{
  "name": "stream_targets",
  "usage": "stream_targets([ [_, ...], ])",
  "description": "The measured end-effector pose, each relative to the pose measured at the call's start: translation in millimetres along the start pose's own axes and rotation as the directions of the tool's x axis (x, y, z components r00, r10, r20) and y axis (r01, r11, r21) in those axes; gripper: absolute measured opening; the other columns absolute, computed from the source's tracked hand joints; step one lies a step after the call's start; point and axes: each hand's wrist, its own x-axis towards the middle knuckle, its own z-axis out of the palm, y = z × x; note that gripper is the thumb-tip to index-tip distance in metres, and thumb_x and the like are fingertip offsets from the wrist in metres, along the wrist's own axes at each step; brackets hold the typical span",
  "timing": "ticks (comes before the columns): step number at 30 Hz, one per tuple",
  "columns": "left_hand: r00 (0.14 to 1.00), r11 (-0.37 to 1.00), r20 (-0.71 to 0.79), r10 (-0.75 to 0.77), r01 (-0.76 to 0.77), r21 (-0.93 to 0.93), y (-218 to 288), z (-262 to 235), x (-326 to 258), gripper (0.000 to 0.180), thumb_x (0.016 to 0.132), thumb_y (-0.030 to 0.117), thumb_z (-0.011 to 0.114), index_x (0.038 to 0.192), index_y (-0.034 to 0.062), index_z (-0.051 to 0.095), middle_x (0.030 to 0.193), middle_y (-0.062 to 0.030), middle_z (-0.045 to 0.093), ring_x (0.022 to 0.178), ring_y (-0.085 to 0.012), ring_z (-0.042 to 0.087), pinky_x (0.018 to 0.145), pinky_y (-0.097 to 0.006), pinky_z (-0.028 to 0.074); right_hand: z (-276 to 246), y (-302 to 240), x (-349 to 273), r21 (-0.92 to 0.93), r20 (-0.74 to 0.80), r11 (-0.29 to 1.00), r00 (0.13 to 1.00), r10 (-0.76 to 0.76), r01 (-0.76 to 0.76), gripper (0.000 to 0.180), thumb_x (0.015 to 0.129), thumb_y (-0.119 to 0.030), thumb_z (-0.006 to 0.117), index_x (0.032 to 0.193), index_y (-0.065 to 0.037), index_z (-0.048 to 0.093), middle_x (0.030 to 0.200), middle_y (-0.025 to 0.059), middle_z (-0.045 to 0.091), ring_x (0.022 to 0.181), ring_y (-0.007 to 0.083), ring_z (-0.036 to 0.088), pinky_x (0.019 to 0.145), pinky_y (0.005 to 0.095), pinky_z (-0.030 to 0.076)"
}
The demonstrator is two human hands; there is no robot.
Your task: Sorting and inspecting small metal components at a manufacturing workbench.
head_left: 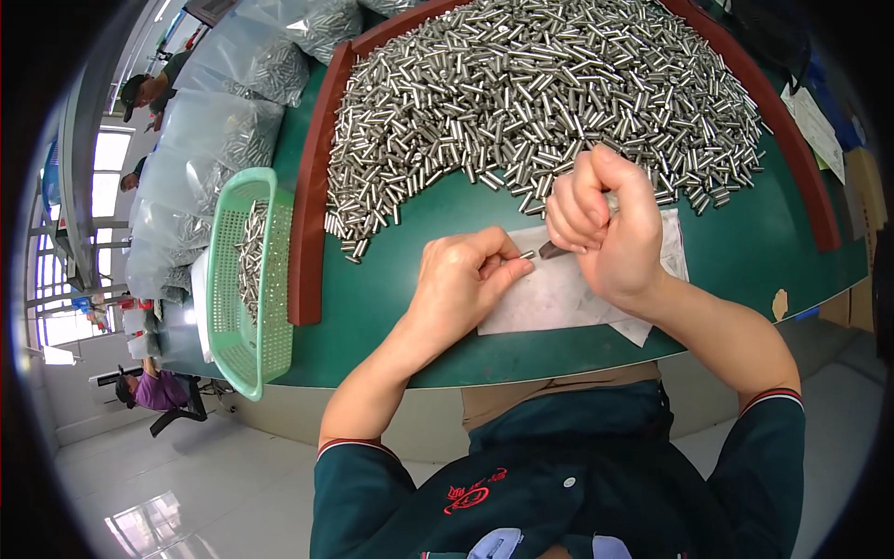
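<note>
Between the thumb and fingers of my left hand (463, 278) is a small metal pin (528, 254), its shiny end poking out to the right. My right hand (610, 224) is closed around a tool with a dark tapered tip (551, 250); the fist hides its handle, so its exact kind cannot be made out. The tip sits close to the pin's end. Under both hands lies a white cloth or paper sheet (549, 303) on the green table. Just beyond them spreads a large heap of loose metal pins (540, 84).
Dark red strips (312, 224) border the heap on both sides. At left stands a green plastic basket (279, 307) with some pins in it. Clear plastic bags (200, 140) of pins line the table's left side. Several other people are in the left background.
</note>
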Motion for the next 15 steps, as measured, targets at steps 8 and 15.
stream_targets([
  [8, 0.998, 0.999, -0.030, 0.053, -0.053, 0.009, -0.5, 5.1, 1.5, 0.013, 0.066, 0.007, 0.070, 0.067, -0.0008, 0.060, 0.051, -0.0041, 0.051, 0.043, -0.0084, 0.039, 0.040, -0.023, 0.032, -4.6, 4.0, 0.4, 0.007, 0.010, 1.000, 1.000, 0.025, -0.025, 0.037, 0.087, -0.021, 0.033, 0.052, -0.010, 0.029, 0.043, -0.0028, 0.026, 0.038, 0.0059, 0.020, 0.036, 0.0223, 0.017],
  [15, 0.998, 0.999, -0.030, 0.048, -0.047, 0.017, 2.3, 3.7, 1.2, 0.013, 0.066, 0.007, 0.070, 0.068, -0.0009, 0.060, 0.051, -0.0043, 0.051, 0.044, -0.0086, 0.040, 0.040, -0.023, 0.032, -3.9, 2.0, 1.0, -0.054, 0.030, 0.998, 0.998, 0.047, -0.046, 0.038, 0.089, -0.024, 0.028, 0.053, -0.011, 0.028, 0.042, -0.0019, 0.024, 0.038, 0.0076, 0.018, 0.037, 0.0225, 0.018],
])
